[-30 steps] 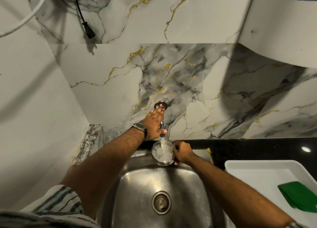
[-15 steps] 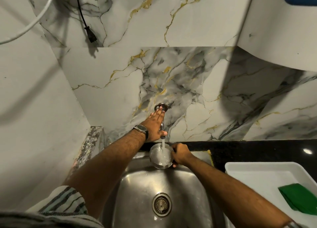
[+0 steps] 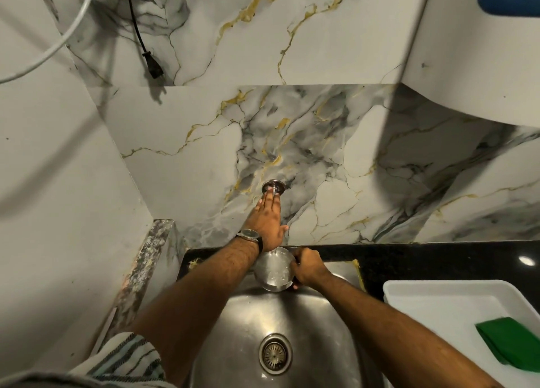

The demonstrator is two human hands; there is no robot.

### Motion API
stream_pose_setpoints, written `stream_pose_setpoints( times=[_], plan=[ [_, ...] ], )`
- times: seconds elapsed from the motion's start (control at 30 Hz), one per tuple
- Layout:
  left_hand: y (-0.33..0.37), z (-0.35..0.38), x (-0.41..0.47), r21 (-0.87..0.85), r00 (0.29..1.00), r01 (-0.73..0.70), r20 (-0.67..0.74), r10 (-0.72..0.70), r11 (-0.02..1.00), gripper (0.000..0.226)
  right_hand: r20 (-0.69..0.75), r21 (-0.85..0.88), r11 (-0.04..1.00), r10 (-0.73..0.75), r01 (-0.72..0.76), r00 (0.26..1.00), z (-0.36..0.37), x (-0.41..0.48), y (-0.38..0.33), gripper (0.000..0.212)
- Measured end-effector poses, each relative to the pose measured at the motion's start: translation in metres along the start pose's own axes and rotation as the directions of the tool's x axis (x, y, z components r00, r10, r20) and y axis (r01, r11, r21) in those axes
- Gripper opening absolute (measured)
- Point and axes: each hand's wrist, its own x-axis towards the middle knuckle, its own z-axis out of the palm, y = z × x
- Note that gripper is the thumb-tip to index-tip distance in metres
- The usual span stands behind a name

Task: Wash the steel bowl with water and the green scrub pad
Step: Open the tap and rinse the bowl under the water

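Note:
My right hand [image 3: 307, 267] grips the right rim of the small steel bowl [image 3: 273, 269] and holds it above the back of the sink, with water pooled inside. My left hand [image 3: 267, 216] lies flat over the wall tap [image 3: 273, 186], fingers stretched together and covering its handle and spout. No stream of water shows below the hand. The green scrub pad [image 3: 511, 347] rests in the white tray at the far right, away from both hands.
The steel sink [image 3: 233, 344] with its round drain [image 3: 275, 353] fills the lower middle. A white tray [image 3: 438, 294] sits on the black counter [image 3: 438, 256] to the right. A black cable plug [image 3: 153, 66] and a white hose [image 3: 55, 48] hang on the marble wall.
The stream of water into the bowl, visible in both earlier frames, is gone. My left hand has flattened over the tap. The bowl stays under the tap.

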Motion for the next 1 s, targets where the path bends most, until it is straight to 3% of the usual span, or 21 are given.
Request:
stream_pose_setpoints(
  times=[0.4, 0.73, 1.0],
  plan=[
    [0.001, -0.005, -0.001, -0.027, 0.999, 0.004, 0.033, -0.003, 1.000, 0.100, 0.006, 0.109, 0.978, 0.177, -0.177, 0.984, -0.009, -0.022, 0.040, 0.021],
    [0.003, -0.009, -0.004, -0.011, 0.999, 0.015, 0.045, -0.014, 1.000, 0.098, -0.115, 0.074, 0.995, 0.069, -0.061, 0.991, -0.010, -0.030, 0.032, 0.025],
    [0.004, -0.010, -0.005, -0.024, 0.999, 0.015, 0.043, -0.014, 1.000, 0.099, -0.109, 0.123, 0.975, 0.197, -0.184, 0.974, -0.001, -0.044, 0.059, 0.025]
  ],
)
